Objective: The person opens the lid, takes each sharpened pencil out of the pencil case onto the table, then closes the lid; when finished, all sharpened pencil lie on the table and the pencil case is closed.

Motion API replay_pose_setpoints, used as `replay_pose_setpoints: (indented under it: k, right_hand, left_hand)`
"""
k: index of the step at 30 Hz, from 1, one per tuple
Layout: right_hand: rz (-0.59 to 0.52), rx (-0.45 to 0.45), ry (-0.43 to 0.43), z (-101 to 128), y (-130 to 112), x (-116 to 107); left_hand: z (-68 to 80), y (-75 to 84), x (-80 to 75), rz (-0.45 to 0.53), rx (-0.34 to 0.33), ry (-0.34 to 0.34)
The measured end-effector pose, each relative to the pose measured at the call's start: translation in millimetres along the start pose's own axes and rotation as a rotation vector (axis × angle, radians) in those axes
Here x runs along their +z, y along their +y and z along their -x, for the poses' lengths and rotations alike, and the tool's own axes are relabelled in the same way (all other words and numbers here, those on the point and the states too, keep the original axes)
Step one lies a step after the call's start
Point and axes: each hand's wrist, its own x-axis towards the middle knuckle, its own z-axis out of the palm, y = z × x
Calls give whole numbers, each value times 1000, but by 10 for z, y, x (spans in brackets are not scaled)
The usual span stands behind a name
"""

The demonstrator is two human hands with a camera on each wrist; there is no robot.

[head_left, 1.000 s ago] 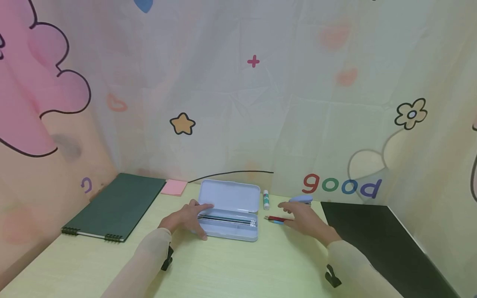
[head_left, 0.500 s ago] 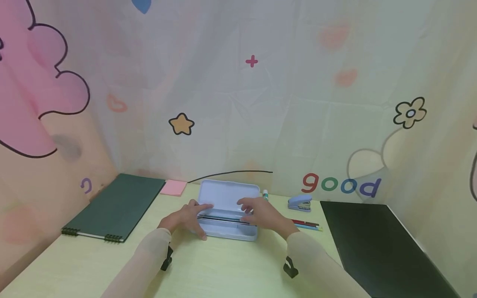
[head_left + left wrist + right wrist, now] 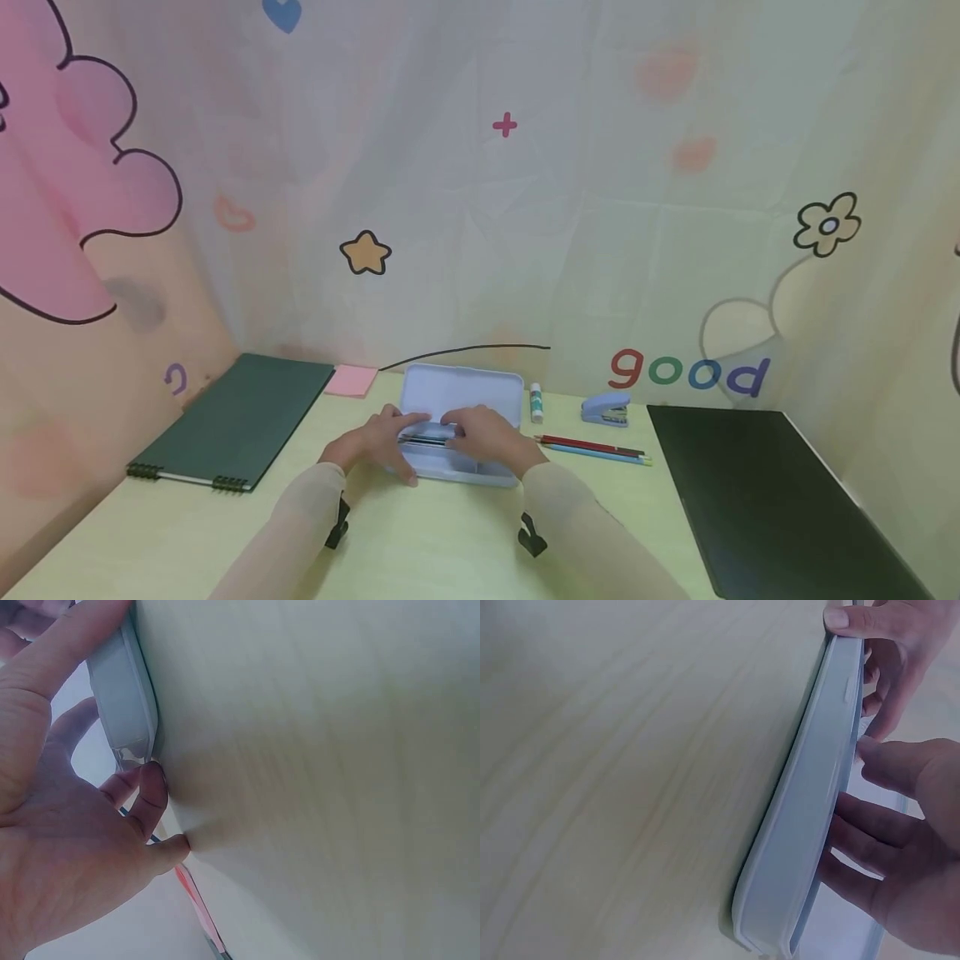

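Note:
An open pale blue pencil case [image 3: 495,477] stands on the table, its lid [image 3: 480,390] tilted up at the back. Several dark pencils [image 3: 424,439] lie inside, partly covered by my right hand. My left hand [image 3: 375,442] holds the case's left end, thumb at the front wall and index finger stretched toward the lid. My right hand [image 3: 486,435] reaches over the case with bent fingers, the tips down inside behind the front wall [image 3: 799,795]; no pencil shows between them. To the right lie a red pencil [image 3: 592,444] and a blue pencil [image 3: 596,452].
A glue stick [image 3: 536,403] and a lilac stapler [image 3: 605,410] stand right of the case. Pink sticky notes [image 3: 351,381] and a dark green spiral notebook [image 3: 232,421] lie left. A black mat [image 3: 772,492] covers the right side. A printed curtain [image 3: 450,167] hangs behind.
My right hand has moved left from the red and blue pencils to over the pencil case, uncovering the stapler and those pencils. My left hand stays at the case's left end.

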Motion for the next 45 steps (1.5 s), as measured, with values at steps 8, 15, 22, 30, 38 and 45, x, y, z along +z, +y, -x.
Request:
replay_pose_setpoints:
  k: [8,15,22,30,38,45]
  right_hand:
    - [40,-19,-77,-15,-36,-31]
    - [-4,5,-166,-37,0,-45]
    - [-26,-1,-185,-65,23,-52]
    - [15,-5,-168,-64,-11,-90]
    - [97,-27,-138,-120,-26,-112]
    - [111,-6,-127,-144,-23,-172]
  left_hand:
    - [4,9,-16,-4,-8,4]
    - [3,1,6,-7,-2,9]
    - [21,4,4,-8,-4,16]
    - [3,-6,9,-5,-27,12]
    - [-14,-17,12,-6,-15,8]
    - [-13,-15,13,-6,-25,7]
